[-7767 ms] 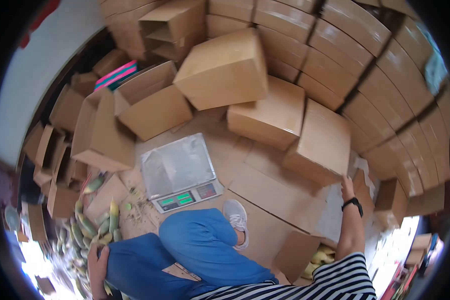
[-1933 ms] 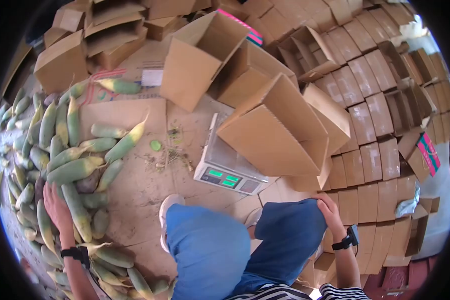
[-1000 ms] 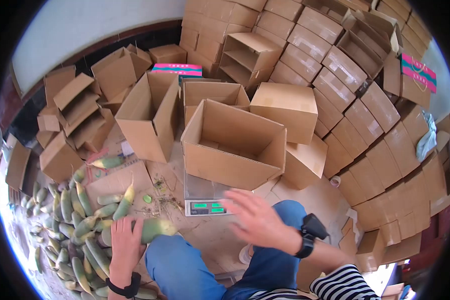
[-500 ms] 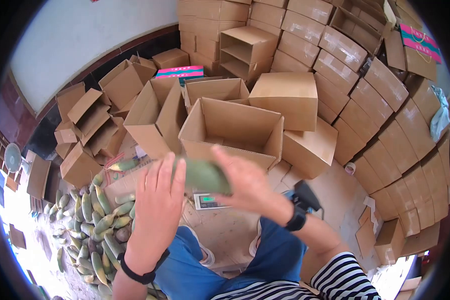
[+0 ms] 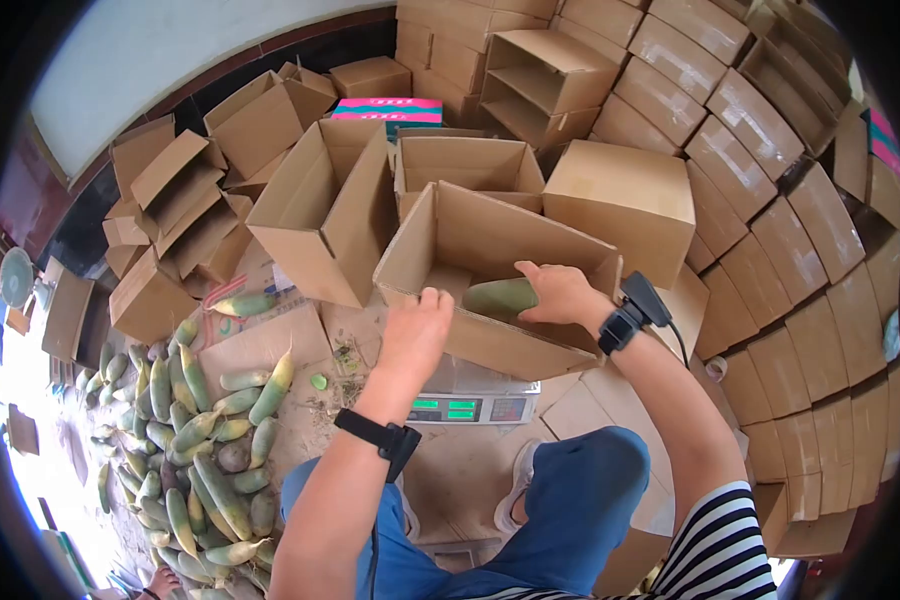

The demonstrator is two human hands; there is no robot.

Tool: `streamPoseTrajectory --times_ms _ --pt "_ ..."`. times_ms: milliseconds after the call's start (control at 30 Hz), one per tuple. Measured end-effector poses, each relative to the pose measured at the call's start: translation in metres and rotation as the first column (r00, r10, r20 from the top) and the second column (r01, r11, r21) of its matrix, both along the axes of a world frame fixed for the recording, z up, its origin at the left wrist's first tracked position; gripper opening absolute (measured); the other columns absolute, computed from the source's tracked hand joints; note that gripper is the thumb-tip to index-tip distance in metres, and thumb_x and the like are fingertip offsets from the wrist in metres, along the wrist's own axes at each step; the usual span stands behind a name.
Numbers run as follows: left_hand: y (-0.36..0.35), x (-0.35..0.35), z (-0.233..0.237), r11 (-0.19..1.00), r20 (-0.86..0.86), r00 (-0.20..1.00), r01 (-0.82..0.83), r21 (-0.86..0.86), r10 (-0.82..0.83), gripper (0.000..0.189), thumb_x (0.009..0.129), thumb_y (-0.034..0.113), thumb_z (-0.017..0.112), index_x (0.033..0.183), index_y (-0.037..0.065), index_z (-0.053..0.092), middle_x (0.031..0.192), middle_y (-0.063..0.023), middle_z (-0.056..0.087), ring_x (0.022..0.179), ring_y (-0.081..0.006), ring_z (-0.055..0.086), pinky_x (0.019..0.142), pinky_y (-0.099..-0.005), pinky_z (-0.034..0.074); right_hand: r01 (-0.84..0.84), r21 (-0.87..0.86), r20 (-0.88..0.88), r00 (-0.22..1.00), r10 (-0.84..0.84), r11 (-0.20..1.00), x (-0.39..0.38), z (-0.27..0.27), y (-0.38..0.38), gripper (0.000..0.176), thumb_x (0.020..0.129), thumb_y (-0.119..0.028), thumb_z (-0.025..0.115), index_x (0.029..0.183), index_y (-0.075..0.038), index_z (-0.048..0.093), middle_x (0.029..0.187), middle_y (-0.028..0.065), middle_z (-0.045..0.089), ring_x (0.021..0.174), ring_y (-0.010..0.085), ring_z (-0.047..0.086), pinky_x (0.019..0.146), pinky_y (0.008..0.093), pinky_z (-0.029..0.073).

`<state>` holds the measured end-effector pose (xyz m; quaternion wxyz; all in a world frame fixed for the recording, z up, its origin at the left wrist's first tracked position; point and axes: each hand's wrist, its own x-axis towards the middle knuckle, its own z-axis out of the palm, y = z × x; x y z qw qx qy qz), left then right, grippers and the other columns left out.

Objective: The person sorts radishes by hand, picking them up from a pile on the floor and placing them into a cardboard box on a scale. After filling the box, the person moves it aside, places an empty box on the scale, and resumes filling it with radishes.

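An open cardboard box (image 5: 530,345) stands on a digital scale (image 5: 470,408) with lit green displays. My left hand (image 5: 420,325) is closed over the box's near rim, toward its left corner. Inside the box, my right hand (image 5: 560,293) grips the right end of a green radish (image 5: 500,298), which lies roughly level. The front wall hides part of the box's floor. To the left, a large heap of green radishes (image 5: 175,400) covers the ground.
Open boxes (image 5: 355,200) stand behind the scale, and a closed box (image 5: 620,190) sits right of them. Stacked cartons (image 5: 770,260) wall in the right side. One radish (image 5: 242,304) lies near flattened cardboard (image 5: 265,345). Another person's hand (image 5: 162,582) shows at lower left.
The radish, earlier held up between both hands in front of the box, is now inside it in my right hand. My left hand has let go of it and taken the box's rim.
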<state>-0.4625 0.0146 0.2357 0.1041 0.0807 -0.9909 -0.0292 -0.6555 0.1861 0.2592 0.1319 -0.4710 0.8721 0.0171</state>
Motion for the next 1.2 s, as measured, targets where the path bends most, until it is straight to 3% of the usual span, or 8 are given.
streamPoseTrajectory --times_ms 200,433,567,733,833,1000,1167,1200 --pt "0.030 0.025 0.014 0.986 -0.051 0.993 0.103 -0.134 -0.110 0.009 0.076 0.012 0.061 0.083 0.008 0.058 0.075 -0.0064 0.057 0.060 -0.0219 0.064 0.054 -0.0347 0.052 -0.108 0.185 0.215 0.974 0.067 0.977 -0.006 -0.061 -0.050 0.086 0.069 -0.045 0.081 0.136 -0.002 0.046 0.112 0.0230 0.066 0.107 0.0371 0.063 0.090 0.0444 0.050" --pt "0.051 0.051 0.006 0.999 -0.051 0.998 0.042 0.015 -0.041 0.008 0.073 0.012 0.062 0.079 0.008 0.059 0.070 -0.0064 0.056 0.058 -0.0202 0.063 0.050 -0.0325 0.050 -0.270 0.118 0.547 0.821 0.164 0.955 0.017 -0.151 -0.054 0.085 0.070 -0.046 0.078 0.138 -0.004 0.048 0.131 0.0238 0.057 0.120 0.0393 0.055 0.100 0.0437 0.045" --pt "0.058 0.047 -0.002 0.990 -0.080 0.997 0.013 0.139 -0.002 0.007 0.071 0.013 0.062 0.074 0.007 0.060 0.071 -0.0071 0.059 0.065 -0.0214 0.064 0.055 -0.0337 0.051 -0.287 0.439 0.329 0.933 0.145 0.852 0.014 -0.141 -0.060 0.060 0.078 -0.031 0.069 0.132 -0.008 0.056 0.124 0.0204 0.063 0.116 0.0367 0.060 0.098 0.0471 0.047" --pt "0.059 0.037 -0.007 0.985 -0.079 0.997 -0.003 0.173 0.016 0.009 0.067 0.012 0.065 0.072 0.005 0.065 0.069 -0.0095 0.060 0.066 -0.0225 0.063 0.055 -0.0364 0.050 -0.182 -0.208 0.381 0.890 0.251 0.961 0.010 -0.042 -0.053 0.044 0.087 -0.015 0.066 0.128 -0.003 0.056 0.103 0.0188 0.069 0.094 0.0282 0.068 0.082 0.0360 0.054" --pt "0.062 0.038 0.002 0.991 -0.012 1.000 -0.019 0.134 0.021 0.010 0.061 0.012 0.068 0.069 0.005 0.069 0.068 -0.0090 0.061 0.069 -0.0215 0.063 0.053 -0.0352 0.049 -0.066 -0.299 0.499 0.840 0.215 0.952 0.047 0.018 -0.042 0.043 0.089 -0.017 0.064 0.128 -0.003 0.054 0.107 0.0197 0.067 0.095 0.0321 0.066 0.083 0.0367 0.052" --pt "0.062 0.044 0.025 0.997 0.191 0.981 0.000 0.083 -0.016 0.016 0.063 0.013 0.069 0.077 0.007 0.072 0.067 -0.0063 0.061 0.074 -0.0205 0.063 0.051 -0.0343 0.048 -0.184 -0.300 0.209 0.945 0.252 0.936 0.095 0.066 -0.014 0.040 0.089 -0.015 0.064 0.127 -0.004 0.056 0.119 0.0177 0.062 0.098 0.0322 0.064 0.087 0.0381 0.051" --pt "0.069 0.027 0.004 0.975 0.073 0.996 -0.072 0.210 0.058 0.012 0.074 0.013 0.065 0.084 0.006 0.069 0.072 -0.0098 0.063 0.077 -0.0256 0.064 0.054 -0.0409 0.050 -0.099 -0.469 0.162 0.967 0.195 0.878 0.123 0.106 0.014 0.039 0.090 -0.010 0.061 0.128 -0.004 0.056 0.128 0.0157 0.057 0.112 0.0303 0.060 0.096 0.0390 0.047" --pt "0.064 0.027 0.009 0.941 0.004 1.000 -0.002 0.337 0.001 0.013 0.079 0.014 0.063 0.088 0.005 0.067 0.076 -0.0115 0.064 0.078 -0.0285 0.065 0.057 -0.0432 0.052 -0.276 -0.458 -0.139 0.961 0.238 0.845 0.119 0.109 0.022 0.039 0.093 -0.010 0.058 0.131 -0.002 0.054 0.134 0.0156 0.055 0.122 0.0311 0.054 0.102 0.0402 0.043"
